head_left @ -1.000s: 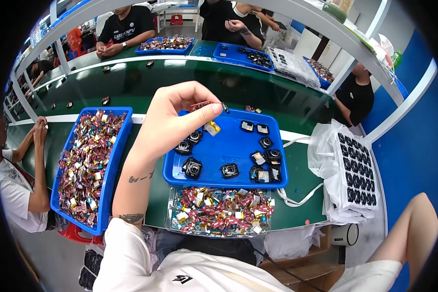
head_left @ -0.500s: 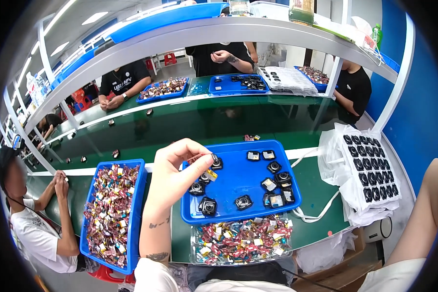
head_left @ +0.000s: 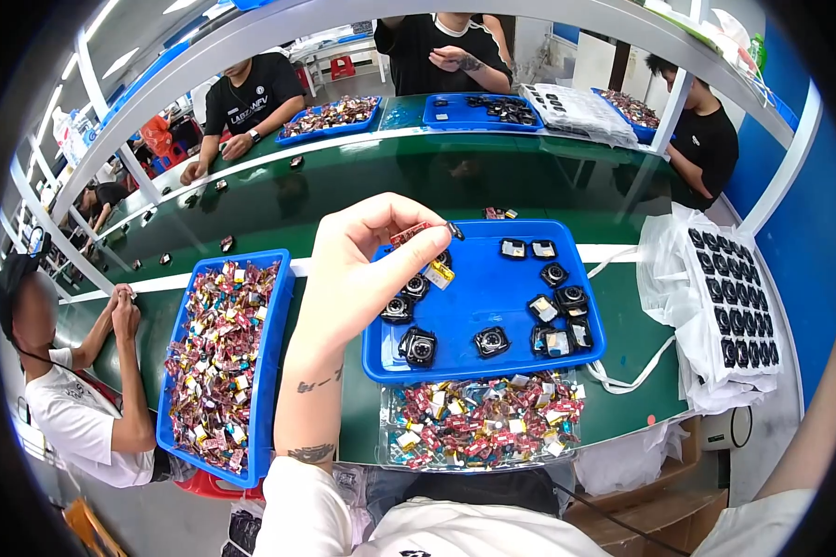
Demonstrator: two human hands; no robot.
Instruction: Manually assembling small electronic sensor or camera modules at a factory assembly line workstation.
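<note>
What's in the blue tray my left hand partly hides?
The tray holds black cases, some with pale patches. Your left hand hides whatever lies in the far left corner.

A small red electronic part (head_left: 410, 234), pinched in the left hand (head_left: 364, 265) above a blue tray (head_left: 492, 297), slants upward to the right (the grip hides some), a yellow-and-white tab (head_left: 439, 274) dangling below the thumb (head_left: 420, 249), a black piece (head_left: 455, 231) jutting past its tip

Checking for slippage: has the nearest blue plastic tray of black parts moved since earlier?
No; the blue plastic tray shows no shift against the green tabletop.
</note>
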